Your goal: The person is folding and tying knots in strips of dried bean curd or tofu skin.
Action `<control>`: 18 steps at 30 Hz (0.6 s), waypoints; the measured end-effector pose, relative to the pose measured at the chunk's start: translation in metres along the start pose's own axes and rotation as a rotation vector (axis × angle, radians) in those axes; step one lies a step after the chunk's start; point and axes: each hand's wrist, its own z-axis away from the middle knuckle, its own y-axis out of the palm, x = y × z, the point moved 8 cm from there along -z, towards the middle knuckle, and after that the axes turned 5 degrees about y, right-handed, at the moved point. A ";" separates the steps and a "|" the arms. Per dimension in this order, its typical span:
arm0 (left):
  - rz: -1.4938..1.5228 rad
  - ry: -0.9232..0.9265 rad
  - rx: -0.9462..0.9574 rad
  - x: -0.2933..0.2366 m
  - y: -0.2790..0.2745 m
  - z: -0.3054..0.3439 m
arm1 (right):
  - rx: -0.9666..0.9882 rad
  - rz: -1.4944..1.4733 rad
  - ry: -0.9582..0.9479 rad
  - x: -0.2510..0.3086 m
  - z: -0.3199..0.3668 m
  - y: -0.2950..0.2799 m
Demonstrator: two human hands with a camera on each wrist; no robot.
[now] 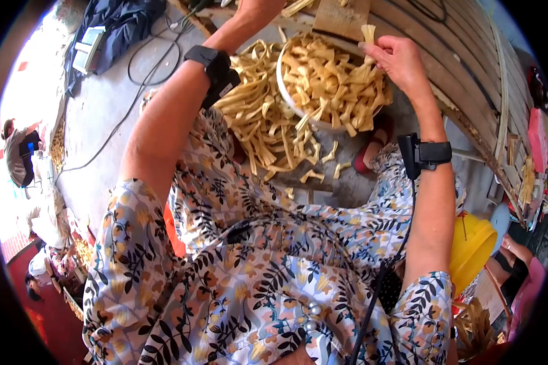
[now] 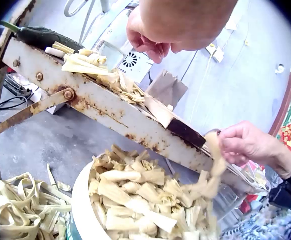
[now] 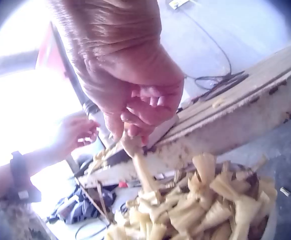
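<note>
My right hand pinches a pale yellow knotted strip between thumb and fingers, above the right side of a white bucket. Flat, fanned-out ends show on the strip in the head view. The bucket is heaped with similar knotted pieces. Over the bench, my left hand hangs with loosely bent fingers and nothing visible in them; the head view cuts it off at the top. Below it, a small bundle of pale strips lies along the bench edge, near a wooden block.
A slatted bench with a rusty metal edge runs behind the bucket. Long loose strips pile up left of the bucket, and a few knotted pieces lie on the floor. A black cable crosses the floor at left. Other people sit farther off.
</note>
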 end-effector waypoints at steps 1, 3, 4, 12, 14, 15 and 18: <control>0.049 -0.092 0.093 0.000 0.002 0.009 | -0.010 0.118 -0.034 -0.001 0.005 0.010; 0.147 -0.280 0.280 -0.003 0.005 0.034 | -0.075 0.213 -0.146 0.003 0.017 0.021; 0.178 -0.147 0.280 -0.019 0.000 0.040 | -0.080 0.252 -0.158 0.011 0.020 0.022; 0.128 -0.496 1.471 0.061 0.043 0.229 | 0.212 -0.112 -0.064 0.031 0.028 0.036; 0.279 -0.278 1.411 0.075 0.049 0.275 | 0.227 -0.160 -0.040 0.033 0.028 0.036; 0.254 -0.056 1.348 0.076 0.054 0.292 | 0.228 -0.173 -0.049 0.036 0.028 0.034; 0.064 -0.409 1.597 0.095 0.081 0.354 | 0.246 -0.193 -0.031 0.041 0.034 0.034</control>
